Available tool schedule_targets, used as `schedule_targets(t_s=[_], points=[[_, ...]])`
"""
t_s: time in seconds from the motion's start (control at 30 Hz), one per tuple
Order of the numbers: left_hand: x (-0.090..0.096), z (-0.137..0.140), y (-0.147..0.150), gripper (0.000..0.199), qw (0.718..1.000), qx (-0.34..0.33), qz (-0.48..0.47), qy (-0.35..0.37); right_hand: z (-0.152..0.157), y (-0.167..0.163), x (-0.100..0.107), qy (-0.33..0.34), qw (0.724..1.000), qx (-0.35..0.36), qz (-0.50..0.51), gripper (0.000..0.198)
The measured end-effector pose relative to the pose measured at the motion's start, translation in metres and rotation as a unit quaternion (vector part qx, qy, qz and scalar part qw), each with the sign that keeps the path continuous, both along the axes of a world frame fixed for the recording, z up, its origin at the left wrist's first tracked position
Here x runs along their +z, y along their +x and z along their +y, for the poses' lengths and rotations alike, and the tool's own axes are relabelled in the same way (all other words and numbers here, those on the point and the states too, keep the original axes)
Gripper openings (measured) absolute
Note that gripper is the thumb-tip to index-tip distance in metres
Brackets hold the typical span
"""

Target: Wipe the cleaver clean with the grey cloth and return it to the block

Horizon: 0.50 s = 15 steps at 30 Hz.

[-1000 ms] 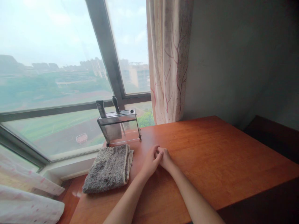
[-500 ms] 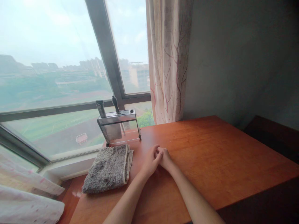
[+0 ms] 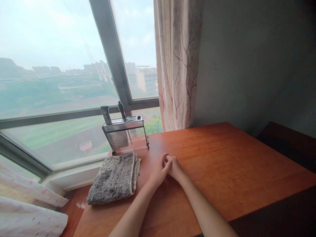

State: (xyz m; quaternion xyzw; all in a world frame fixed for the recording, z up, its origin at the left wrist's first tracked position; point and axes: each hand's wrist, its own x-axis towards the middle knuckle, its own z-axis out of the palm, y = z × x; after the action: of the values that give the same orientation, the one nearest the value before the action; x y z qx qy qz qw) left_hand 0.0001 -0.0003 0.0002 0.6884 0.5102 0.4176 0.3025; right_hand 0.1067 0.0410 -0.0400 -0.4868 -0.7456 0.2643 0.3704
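Observation:
My left hand [image 3: 158, 172] and my right hand [image 3: 174, 167] rest together on the reddish wooden table [image 3: 222, 164], fingers touching one another, with nothing held in either. A folded grey towel [image 3: 114, 177] lies just left of my left hand. Behind it, near the window, stands a clear knife block [image 3: 124, 133] with two dark handles sticking out of its top.
A large window [image 3: 61, 82] runs along the table's far left side. A patterned curtain [image 3: 176, 62] hangs at the back corner beside a grey wall. Pale fabric [image 3: 27, 210] lies at the lower left. A dark piece of furniture [image 3: 288, 144] stands to the right.

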Motion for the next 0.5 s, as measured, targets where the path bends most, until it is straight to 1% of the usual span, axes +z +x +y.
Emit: schedule_targets(t_s=[0.5], points=[[-0.0017,0.0012,-0.0003,0.039,1.0,-0.006,-0.002,0.002,-0.0004,0.0007,-0.0016,0.003,1.0,0.0,-0.001,0.02]])
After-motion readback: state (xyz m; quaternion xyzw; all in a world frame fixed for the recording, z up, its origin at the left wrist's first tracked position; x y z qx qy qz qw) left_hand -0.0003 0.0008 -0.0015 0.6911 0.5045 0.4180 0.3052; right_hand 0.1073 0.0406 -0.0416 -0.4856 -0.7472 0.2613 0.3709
